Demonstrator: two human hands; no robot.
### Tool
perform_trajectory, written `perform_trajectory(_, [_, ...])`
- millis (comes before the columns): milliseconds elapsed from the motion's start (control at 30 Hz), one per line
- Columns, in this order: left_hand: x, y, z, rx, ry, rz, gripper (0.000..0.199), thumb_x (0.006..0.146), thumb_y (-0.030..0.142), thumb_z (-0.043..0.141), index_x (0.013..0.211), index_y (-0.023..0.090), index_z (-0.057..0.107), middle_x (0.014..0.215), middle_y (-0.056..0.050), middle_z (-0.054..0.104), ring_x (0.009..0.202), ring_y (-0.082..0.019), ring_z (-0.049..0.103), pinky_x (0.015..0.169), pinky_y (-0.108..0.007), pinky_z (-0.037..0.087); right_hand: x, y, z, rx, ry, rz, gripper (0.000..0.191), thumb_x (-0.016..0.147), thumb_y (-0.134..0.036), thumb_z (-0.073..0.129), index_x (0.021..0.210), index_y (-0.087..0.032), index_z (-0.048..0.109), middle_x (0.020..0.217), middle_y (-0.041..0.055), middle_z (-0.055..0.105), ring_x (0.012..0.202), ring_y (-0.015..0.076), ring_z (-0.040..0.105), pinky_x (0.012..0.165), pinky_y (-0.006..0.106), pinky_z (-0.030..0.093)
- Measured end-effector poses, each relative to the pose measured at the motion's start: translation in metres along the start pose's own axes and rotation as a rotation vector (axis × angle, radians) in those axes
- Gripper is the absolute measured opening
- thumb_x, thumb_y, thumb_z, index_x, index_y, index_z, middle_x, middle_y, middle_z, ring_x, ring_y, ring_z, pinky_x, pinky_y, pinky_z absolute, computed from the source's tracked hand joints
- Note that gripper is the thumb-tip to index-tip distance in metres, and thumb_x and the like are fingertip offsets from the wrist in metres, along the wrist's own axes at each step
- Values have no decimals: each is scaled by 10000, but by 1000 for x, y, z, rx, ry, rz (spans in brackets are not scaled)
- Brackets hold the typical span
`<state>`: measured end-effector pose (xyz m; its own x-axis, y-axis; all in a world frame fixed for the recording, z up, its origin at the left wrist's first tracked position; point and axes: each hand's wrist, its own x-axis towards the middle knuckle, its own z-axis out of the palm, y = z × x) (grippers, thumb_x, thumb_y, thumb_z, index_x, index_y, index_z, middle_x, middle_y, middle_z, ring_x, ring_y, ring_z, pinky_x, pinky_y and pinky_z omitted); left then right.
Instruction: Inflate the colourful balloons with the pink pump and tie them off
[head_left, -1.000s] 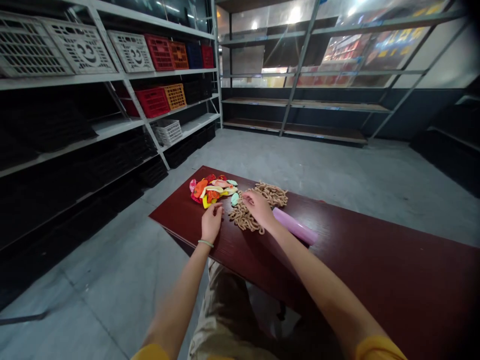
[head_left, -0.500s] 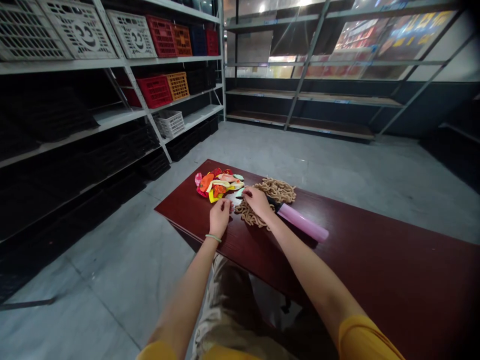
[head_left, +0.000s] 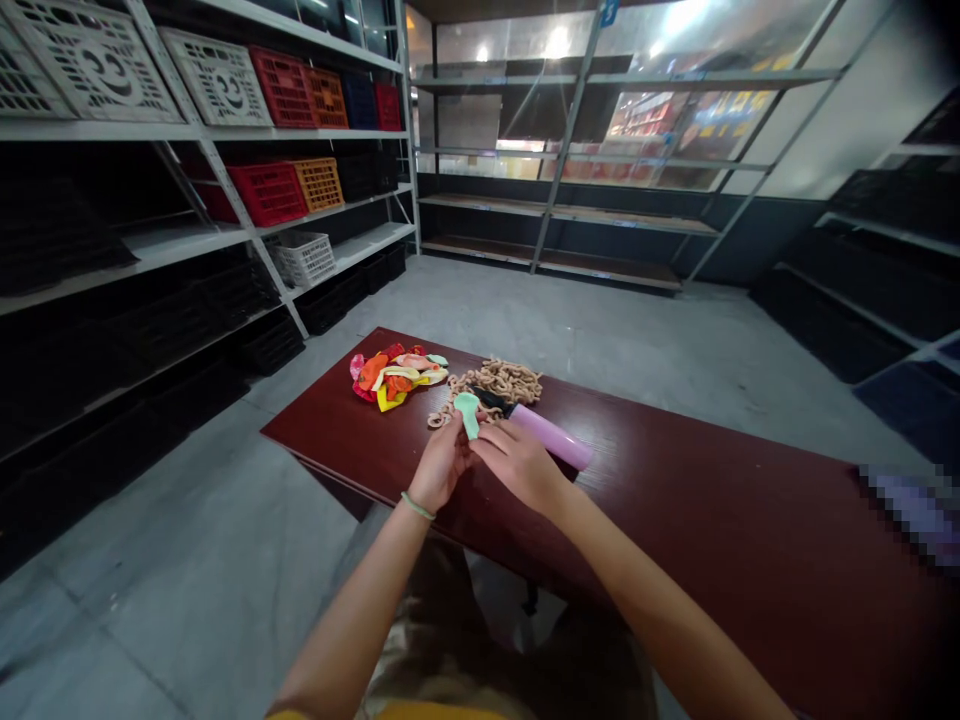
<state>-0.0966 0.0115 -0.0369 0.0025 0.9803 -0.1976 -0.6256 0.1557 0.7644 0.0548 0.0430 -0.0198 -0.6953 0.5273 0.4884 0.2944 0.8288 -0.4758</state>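
Observation:
A mint-green uninflated balloon (head_left: 466, 408), wide at the top with a narrow neck, is held between my two hands above the table. The fingers of my left hand (head_left: 441, 468) are closed on its left side. My right hand (head_left: 517, 462) pinches near its neck. Just beyond my hands lies a heap of tan, rope-like strands (head_left: 510, 380). A pink cylinder with a black end (head_left: 551, 435) rests against the strands, beside my right hand. To the left is a pile of limp balloons (head_left: 394, 375) in red, orange, yellow and pale colours.
The dark red table (head_left: 675, 500) runs off to the right, with a blurred-out purplish object (head_left: 911, 505) at its right edge. Metal shelves (head_left: 360, 245) with red, orange and white crates (head_left: 274, 190) stand at the left. More racks (head_left: 555, 215) line the back.
The mint-green balloon has been lifted off the strands and brought nearer to me, now upright between both hands. My hands have come together. The view has turned somewhat to the right.

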Motion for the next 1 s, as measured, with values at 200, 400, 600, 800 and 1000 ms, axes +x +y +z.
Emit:
perform_trajectory(200, [2, -27, 25, 61, -47, -18, 388, 800, 378, 721, 1089, 127, 661, 999, -112, 728, 904, -212, 689, 692, -260, 538, -49, 14, -6, -14, 18, 65, 301, 985, -289, 424, 1136, -295, 685, 1063, 74, 688, 1018, 272, 606, 987, 561, 468])
perform_trajectory(400, [29, -44, 39, 4, 5, 46, 316, 832, 329, 683, 1078, 159, 581, 906, -75, 723, 826, -191, 711, 778, -336, 568, -82, 46, -31, -177, 189, 221, 371, 971, -296, 443, 1315, -299, 581, 1215, 84, 637, 1128, 292, 552, 1016, 568, 436])
perform_trajectory(600, [80, -41, 51, -53, -7, 184, 360, 918, 342, 568, 1234, 214, 451, 887, -51, 699, 726, -158, 711, 763, -346, 580, -86, 86, -25, -476, 151, 393, 524, 910, -340, 537, 1404, -176, 472, 1306, 178, 567, 1138, 346, 518, 927, 541, 462])
perform_trajectory(800, [97, -36, 32, -95, -43, 275, 475, 866, 318, 661, 1290, 248, 458, 1011, -51, 692, 853, -155, 709, 827, -320, 561, -96, 89, -28, -564, 138, 409, 544, 887, -312, 548, 1401, -160, 456, 1149, 176, 641, 1003, 339, 574, 817, 491, 502])
perform_trajectory(1000, [102, -23, 11, -307, 79, 343, 246, 935, 284, 548, 1157, 183, 583, 1163, -103, 681, 1110, -175, 648, 1005, -339, 488, -102, 66, -47, -515, 267, 526, 523, 820, -338, 583, 1321, -220, 492, 1169, 119, 639, 990, 315, 636, 717, 421, 539])
